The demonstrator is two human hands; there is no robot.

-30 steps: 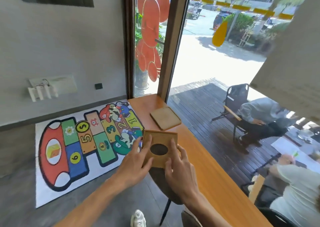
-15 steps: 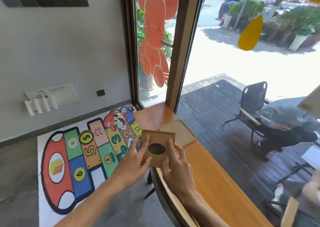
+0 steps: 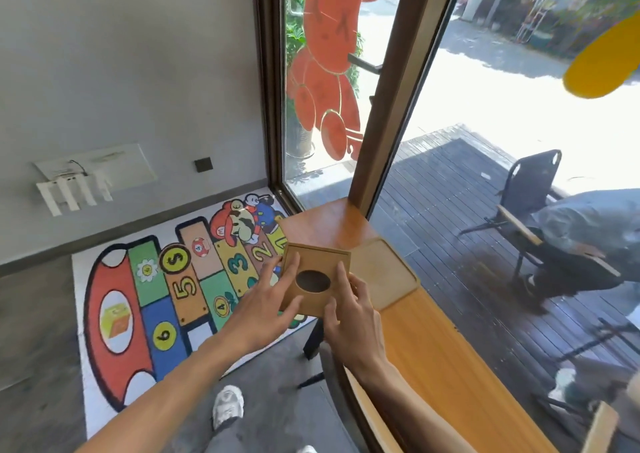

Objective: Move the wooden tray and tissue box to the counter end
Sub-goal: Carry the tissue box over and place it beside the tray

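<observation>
Wooden tissue box sits at centre frame, gripped by the left hand and right hand from both sides to stay level, just beside the wooden tray already lying near the counter end.

My left hand and right hand are bare: no gloves, rings, watch or bands that I can see. Both forearms are bare too, no sleeves in frame, running in from the bottom edge. Nails short and unpainted as far as I can tell. At bottom centre, my leg is in grey trousers, fabric plain. Below it my shoe is a white sneaker with grey panels, chunky toe. A second white toe cap just peeks in at the bottom edge; detail too cropped to tell.
</observation>
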